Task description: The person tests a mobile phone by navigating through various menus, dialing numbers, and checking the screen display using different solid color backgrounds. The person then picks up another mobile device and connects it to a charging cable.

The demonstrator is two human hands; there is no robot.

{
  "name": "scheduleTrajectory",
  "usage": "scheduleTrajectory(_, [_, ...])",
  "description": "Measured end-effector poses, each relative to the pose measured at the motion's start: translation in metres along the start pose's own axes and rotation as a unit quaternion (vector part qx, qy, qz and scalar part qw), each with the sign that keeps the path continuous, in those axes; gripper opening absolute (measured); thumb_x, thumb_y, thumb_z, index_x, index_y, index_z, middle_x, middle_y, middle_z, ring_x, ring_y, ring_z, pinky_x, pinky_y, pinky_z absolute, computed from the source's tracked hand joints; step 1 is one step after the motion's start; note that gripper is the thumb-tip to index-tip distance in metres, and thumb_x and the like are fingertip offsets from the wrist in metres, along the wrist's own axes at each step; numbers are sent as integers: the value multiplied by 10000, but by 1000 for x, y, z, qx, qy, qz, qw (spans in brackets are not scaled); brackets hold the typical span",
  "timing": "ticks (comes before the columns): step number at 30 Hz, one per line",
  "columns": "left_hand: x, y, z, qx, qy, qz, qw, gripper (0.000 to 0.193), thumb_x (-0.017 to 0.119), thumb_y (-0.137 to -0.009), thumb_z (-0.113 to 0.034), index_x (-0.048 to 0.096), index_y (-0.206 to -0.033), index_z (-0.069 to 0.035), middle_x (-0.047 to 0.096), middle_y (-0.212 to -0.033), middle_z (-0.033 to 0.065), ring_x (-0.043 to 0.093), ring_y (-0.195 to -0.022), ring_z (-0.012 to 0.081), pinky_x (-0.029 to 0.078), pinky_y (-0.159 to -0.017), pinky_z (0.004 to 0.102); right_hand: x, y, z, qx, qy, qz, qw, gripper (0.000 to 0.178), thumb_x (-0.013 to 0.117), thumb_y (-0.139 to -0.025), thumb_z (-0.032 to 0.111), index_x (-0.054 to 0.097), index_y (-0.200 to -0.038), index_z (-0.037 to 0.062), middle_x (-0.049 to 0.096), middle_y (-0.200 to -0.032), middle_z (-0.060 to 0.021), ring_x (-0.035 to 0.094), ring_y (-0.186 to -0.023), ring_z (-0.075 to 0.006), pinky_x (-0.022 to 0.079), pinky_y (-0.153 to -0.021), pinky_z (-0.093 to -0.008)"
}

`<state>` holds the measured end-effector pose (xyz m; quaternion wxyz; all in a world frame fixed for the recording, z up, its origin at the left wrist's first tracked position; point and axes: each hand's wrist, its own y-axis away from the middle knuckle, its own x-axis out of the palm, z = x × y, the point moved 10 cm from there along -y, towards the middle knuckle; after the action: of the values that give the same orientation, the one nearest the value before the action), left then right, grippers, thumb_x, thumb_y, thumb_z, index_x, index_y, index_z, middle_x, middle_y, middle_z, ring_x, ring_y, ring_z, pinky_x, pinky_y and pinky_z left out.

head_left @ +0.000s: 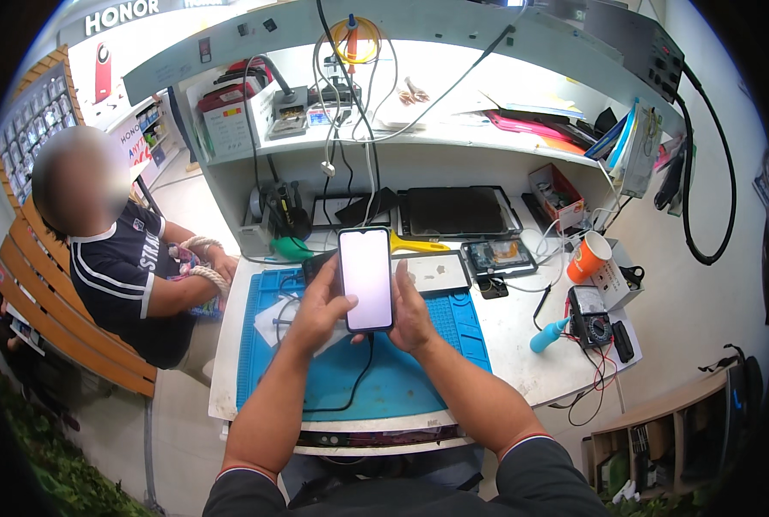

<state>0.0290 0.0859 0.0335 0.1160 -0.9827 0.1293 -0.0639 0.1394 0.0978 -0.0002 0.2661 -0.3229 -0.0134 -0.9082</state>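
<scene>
Between my hands, upright over the workbench, is a smartphone with a bright, nearly blank white screen. My left hand grips its left edge, the thumb lying over the lower part of the screen. Along the right edge, my right hand steadies it, thumb up and fingers partly hidden behind. A black cable runs up from the mat to the phone's bottom end. Beneath lies a blue repair mat, with a white sheet partly behind my left forearm.
Behind the phone lie a dark tablet, a yellow-handled tool and an opened device. To the right stand an orange cup, a light-blue bottle and a multimeter. A person sits at the left; cables hang from the shelf.
</scene>
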Motion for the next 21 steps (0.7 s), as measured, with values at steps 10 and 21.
scheduleTrajectory(10, [-10, -3, 0, 21, 71, -13, 997, 808, 618, -919, -76, 328, -1667, 20, 577, -1548, 209, 574, -1397, 273, 415, -1181, 372, 2, -1, -12, 29, 46, 27, 998, 976, 234, -1053, 810, 341, -1650, 46, 645, -1380, -238, 751, -1151, -377, 723, -667, -415])
scheduleTrajectory(21, [-9, -2, -4, 24, 61, -6, 998, 837, 625, -904, -21, 306, -1677, 22, 576, -1553, 217, 571, -1416, 271, 420, -1184, 369, 2, 2, -13, 47, 40, 11, 998, 841, 401, -1077, 656, 380, -1606, 3, 653, -1336, -257, 755, -1127, -389, 719, -687, -435])
